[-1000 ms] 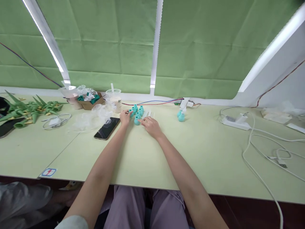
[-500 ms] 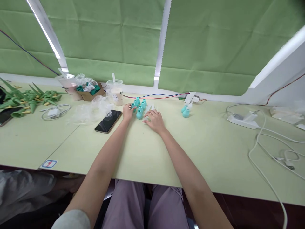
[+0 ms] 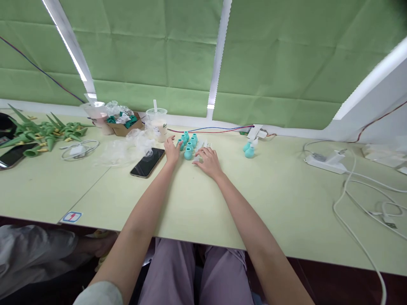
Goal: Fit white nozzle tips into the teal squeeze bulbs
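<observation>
Several small turquoise vase-shaped pieces [image 3: 188,153] with open necks stand grouped on the table. My left hand [image 3: 172,151] is at the left side of the group, its fingers apart, next to one of the pieces; whether it touches that piece I cannot tell. On the other side, my right hand [image 3: 208,162] rests with spread, slightly bent fingers over small clear-white plastic pieces [image 3: 201,145], partly hidden beneath it. Farther right, two more turquoise pieces [image 3: 249,152] sit together, with a whitish part at the top.
A phone [image 3: 147,162], crumpled clear plastic [image 3: 122,150] and a drink cup [image 3: 158,125] lie left of my hands. Behind are a cardboard box [image 3: 125,128] and another cup [image 3: 98,119]. Green spiky plastic parts [image 3: 44,133] fill the far left. A power strip [image 3: 326,163] with cables is at right.
My left fingers have loosened and spread beside the turquoise pieces. My right hand stays over the clear pieces. The whole view has shifted slightly.
</observation>
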Demonstrator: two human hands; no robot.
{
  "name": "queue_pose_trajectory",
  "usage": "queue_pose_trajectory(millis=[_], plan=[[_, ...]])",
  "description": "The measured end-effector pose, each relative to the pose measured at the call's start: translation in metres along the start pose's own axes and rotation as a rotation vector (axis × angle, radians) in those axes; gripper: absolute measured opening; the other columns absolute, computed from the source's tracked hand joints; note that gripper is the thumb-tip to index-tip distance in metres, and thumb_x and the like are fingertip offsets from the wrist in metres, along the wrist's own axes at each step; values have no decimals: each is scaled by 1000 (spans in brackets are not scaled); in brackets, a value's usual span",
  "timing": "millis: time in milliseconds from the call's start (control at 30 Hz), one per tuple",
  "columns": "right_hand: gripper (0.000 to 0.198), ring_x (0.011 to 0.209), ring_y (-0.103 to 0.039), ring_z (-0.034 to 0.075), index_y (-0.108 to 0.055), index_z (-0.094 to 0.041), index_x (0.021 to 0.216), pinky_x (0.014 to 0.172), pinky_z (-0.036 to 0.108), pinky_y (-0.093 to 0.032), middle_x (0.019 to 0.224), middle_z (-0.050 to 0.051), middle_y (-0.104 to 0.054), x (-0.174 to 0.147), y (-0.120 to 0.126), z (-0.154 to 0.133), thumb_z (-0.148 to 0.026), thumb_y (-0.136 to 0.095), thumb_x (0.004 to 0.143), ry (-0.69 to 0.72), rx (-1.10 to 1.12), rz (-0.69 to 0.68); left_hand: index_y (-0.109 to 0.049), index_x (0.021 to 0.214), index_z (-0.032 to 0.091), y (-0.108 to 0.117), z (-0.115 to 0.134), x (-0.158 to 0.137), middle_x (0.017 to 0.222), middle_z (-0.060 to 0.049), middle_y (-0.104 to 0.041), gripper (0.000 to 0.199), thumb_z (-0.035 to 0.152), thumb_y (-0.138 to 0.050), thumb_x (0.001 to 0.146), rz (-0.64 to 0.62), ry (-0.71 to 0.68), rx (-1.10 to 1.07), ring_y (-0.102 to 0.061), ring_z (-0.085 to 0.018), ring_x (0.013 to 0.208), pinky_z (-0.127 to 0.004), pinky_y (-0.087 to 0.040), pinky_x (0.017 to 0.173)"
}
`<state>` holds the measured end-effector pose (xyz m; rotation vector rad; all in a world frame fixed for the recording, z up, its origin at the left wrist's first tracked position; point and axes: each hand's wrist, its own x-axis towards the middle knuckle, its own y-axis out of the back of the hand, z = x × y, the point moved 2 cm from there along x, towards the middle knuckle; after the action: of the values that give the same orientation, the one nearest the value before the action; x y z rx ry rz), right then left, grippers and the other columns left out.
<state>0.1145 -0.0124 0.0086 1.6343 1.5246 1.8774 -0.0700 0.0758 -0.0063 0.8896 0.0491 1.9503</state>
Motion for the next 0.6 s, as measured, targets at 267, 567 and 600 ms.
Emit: queue_pose_trajectory(millis=[267,567,600], plan=[[40,107,-47,24,-51,-20,116,87,36,-32,119,12,-54,1,10,-3,-44,-50,84,-75,12,150,-48,113,10,5,5,-2,110,-14,-55,37,36,-50,87,36,-3,43,-49,-21,104,-37,-33,96],[58,126,-33,30,-32,-14,136,96,46,-32,138,19,-35,-35,56,97,-43,-36,85,-973,-240,765,-50,107,17,21,16,-11,108,-11,-54,25,33,-42,89,196,-44,56,-51,-23,103,-42,-36,96],[60,127,-32,30,-29,-14,138,95,46,-32,139,19,-35,-39,57,107,-44,-34,85,-1022,-235,771,-50,106,17,23,17,-13,108,-11,-54,25,33,-41,89,192,-52,60,-51,-23,101,-42,-36,95]])
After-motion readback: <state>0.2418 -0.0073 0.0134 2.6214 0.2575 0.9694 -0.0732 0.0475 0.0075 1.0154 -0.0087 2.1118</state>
